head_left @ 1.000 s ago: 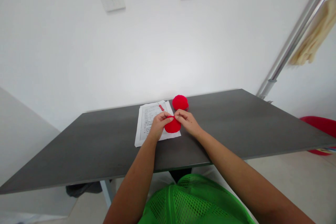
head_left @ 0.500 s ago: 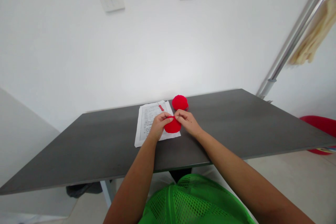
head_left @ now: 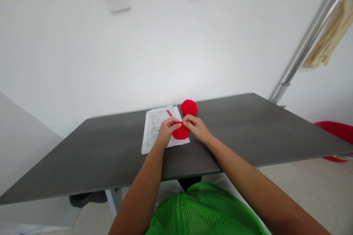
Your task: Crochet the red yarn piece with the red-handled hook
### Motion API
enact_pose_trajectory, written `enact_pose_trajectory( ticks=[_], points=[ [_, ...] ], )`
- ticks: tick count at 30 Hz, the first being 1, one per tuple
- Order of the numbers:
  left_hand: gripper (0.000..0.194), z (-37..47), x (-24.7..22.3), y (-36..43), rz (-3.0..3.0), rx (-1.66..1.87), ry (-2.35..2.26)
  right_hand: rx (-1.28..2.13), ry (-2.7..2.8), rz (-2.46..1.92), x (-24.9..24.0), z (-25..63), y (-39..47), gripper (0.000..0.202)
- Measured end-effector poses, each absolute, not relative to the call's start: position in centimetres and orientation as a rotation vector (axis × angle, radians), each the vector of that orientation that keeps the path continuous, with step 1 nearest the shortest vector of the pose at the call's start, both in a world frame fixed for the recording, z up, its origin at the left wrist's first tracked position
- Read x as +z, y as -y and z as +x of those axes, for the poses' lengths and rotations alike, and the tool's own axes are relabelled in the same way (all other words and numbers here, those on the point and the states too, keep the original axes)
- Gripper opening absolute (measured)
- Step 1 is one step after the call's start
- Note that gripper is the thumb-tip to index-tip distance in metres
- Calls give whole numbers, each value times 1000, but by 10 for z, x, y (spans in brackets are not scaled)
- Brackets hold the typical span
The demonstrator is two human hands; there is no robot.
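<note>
A flat, rounded red crocheted-looking piece is held up by its top edge over the printed sheet. My left hand pinches it at the upper left, thumb in front. My right hand pinches the same edge at the upper right, its fingertips close to the left thumb. Behind the hands sits a ball of red yarn. On the sheet of paper lies a small tool with a red handle, perhaps a crochet hook. Fine details between the fingertips are too small to make out.
The dark grey table stands against a white wall. A metal pole and a cream glove-like cloth are at the right. Beyond the table's right end is a red round object. A dark bag lies under the table.
Both hands and the red piece have shifted very slightly to the left. The yarn ball, paper and tool have stayed in place.
</note>
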State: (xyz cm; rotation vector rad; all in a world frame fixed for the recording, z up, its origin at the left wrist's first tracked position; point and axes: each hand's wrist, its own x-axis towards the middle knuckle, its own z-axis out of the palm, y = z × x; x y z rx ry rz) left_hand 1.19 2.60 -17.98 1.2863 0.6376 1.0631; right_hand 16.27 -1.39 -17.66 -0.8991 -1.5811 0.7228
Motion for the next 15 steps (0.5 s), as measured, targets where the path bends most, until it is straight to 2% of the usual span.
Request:
enact_pose_trajectory(
  ticks=[15],
  points=[
    [20, 13, -179, -24, 1290, 1077, -652, 725, 1563, -898, -176, 162, 15, 12]
  ],
)
